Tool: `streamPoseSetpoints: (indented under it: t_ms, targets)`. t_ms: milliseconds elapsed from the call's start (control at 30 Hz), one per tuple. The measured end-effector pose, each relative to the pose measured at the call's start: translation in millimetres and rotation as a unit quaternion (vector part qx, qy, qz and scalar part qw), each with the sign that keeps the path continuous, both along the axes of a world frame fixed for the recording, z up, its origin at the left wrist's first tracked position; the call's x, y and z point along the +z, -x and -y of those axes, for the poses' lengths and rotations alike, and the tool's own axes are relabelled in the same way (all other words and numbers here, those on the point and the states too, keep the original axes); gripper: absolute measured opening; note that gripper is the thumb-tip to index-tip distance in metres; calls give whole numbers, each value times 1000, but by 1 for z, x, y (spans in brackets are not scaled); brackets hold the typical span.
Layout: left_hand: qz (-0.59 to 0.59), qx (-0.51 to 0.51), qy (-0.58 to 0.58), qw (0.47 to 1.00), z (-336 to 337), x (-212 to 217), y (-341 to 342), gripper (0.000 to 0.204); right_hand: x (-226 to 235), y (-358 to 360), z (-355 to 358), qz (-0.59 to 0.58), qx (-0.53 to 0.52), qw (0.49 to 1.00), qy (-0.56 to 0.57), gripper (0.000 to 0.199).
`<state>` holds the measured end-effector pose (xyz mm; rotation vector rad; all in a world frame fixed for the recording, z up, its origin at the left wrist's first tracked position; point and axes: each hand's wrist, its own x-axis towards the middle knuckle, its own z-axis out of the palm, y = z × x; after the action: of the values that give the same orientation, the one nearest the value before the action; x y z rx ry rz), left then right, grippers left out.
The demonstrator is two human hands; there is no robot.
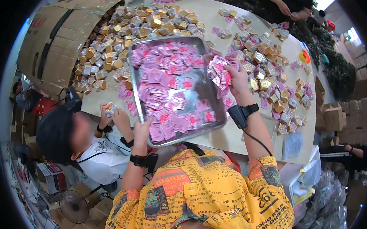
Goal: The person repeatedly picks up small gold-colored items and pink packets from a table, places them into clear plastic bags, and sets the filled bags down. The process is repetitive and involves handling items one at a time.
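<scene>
A shallow metal tray [197,91] with many small pink packets [157,78] in it sits tilted at the near side of the table. My left hand [141,132] is closed on its near-left corner, thumb over the rim. At the tray's right edge, my right hand [238,79] grips a bunch of pink packets [220,73], which fan out past the fingers. Just beyond that hand lie gold and silver faceted little boxes [257,57], with more pink packets among them.
A large heap of gold and silver boxes [144,31] spills from a cardboard carton [51,47] at the far left. At my left, a co-worker in a dark cap [54,129] handles a small silvery piece. An orange tape dispenser [304,56] stands at the table's right edge.
</scene>
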<state>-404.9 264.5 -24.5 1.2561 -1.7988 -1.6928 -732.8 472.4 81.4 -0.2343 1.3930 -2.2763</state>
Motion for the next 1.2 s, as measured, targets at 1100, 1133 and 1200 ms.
streamPoseSetpoints:
  t_ms: [1100,1133,1200]
  targets:
    - [-101,-180,33,978,-9,11,99,28,-56,27,-94,77,70,960,-259,27]
    - [-94,-186,53,977,-10,10,108,29,-51,26,-99,67,59,964,-251,26]
    - [-92,-206,64,972,-9,13,126,31,-47,28,-103,38,10,961,-274,23]
